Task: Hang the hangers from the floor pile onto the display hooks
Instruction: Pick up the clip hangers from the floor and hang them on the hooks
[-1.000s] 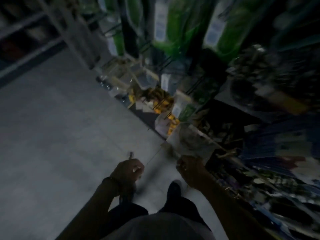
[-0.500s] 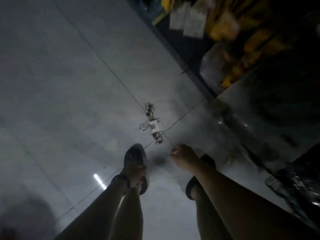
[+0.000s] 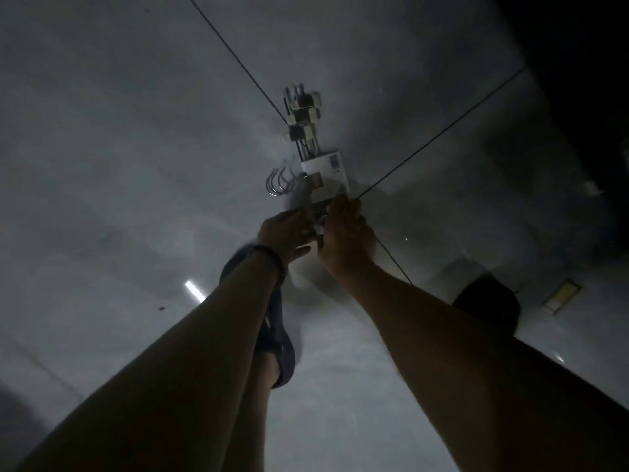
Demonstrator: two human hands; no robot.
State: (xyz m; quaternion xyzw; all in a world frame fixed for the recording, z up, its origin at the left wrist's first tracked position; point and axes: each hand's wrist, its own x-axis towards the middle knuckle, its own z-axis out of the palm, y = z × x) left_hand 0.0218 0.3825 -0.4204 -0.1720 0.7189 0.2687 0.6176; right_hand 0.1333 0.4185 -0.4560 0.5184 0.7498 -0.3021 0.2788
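Observation:
A bundle of hangers (image 3: 323,172) lies on the grey tiled floor, held together by a white label, with metal hooks (image 3: 279,181) fanning out to its left and pale clips (image 3: 303,110) at its far end. Both my hands are down at the bundle's near end. My left hand (image 3: 284,231) has its fingers curled round that end. Beside it, my right hand (image 3: 343,238) lies over the same end with its fingertips at the label; its grip is hidden. No display hooks are in view.
My left foot in a dark sandal (image 3: 277,338) stands just behind my hands, my other foot (image 3: 486,301) to the right. A small yellow tag (image 3: 561,296) lies on the floor at right. Dark shelving base (image 3: 585,63) fills the upper right.
The view has swung down from the shelves to the floor. Both hands have gone down and forward from near my feet to the near end of the hanger bundle.

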